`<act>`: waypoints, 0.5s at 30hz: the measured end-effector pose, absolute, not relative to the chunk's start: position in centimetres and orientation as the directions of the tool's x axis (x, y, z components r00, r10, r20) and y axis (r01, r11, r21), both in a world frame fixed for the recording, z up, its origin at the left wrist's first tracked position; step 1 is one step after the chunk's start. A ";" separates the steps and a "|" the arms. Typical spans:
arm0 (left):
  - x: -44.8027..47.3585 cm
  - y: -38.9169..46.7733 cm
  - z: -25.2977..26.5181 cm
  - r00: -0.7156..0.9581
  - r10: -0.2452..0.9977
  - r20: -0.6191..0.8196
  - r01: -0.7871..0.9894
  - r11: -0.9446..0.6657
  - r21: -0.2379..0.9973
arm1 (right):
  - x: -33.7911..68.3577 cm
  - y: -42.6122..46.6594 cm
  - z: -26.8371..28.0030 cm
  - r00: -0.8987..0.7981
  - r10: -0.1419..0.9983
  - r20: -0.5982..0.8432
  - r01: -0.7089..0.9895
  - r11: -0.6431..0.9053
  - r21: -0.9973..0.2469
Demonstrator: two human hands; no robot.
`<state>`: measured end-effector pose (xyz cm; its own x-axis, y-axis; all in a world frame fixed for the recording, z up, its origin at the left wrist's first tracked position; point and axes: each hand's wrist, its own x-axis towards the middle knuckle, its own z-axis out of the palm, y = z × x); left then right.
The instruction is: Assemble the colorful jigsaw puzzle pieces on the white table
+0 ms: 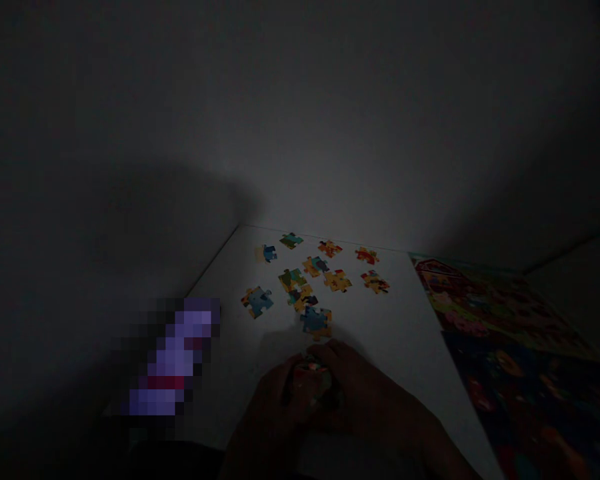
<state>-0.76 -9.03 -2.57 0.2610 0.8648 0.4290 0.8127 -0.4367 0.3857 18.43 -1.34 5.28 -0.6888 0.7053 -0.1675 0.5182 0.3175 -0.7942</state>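
In the dim light, my left hand and my right hand come together low in the middle of the head view. Both are closed around a small bundle of colourful puzzle pieces, with red and green showing between the fingers. Most of the bundle is hidden by the hands and shadow. Just beyond my fingertips lies a blue puzzle piece. Farther off, several loose pieces are scattered over the white table, among them a blue one at left and a yellow one.
Two colourful picture sheets cover the right side of the table. A blurred-out purple, bright object stands at the left edge. A plain wall rises directly behind the table.
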 end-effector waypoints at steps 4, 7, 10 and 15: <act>-1.4 -9.1 -2.2 0.300 0.883 0.362 0.810 -0.436 0.393 | 18.0 -1.2 5.7 -0.696 0.683 -0.222 0.490 0.226 -0.842; -1.3 -9.4 -2.2 0.264 0.906 0.332 0.813 -0.394 0.428 | 17.7 -1.0 6.0 -0.696 0.696 -0.175 0.426 0.205 -0.881; -0.8 -9.6 -2.0 0.167 0.931 0.325 0.779 -0.327 0.536 | 17.5 -0.8 5.9 -0.696 0.712 -0.096 0.366 0.236 -0.900; -0.8 -9.2 -1.1 -0.051 0.962 0.266 0.527 -0.200 0.826 | 16.7 -0.9 4.8 -0.673 0.739 0.019 0.282 0.281 -0.917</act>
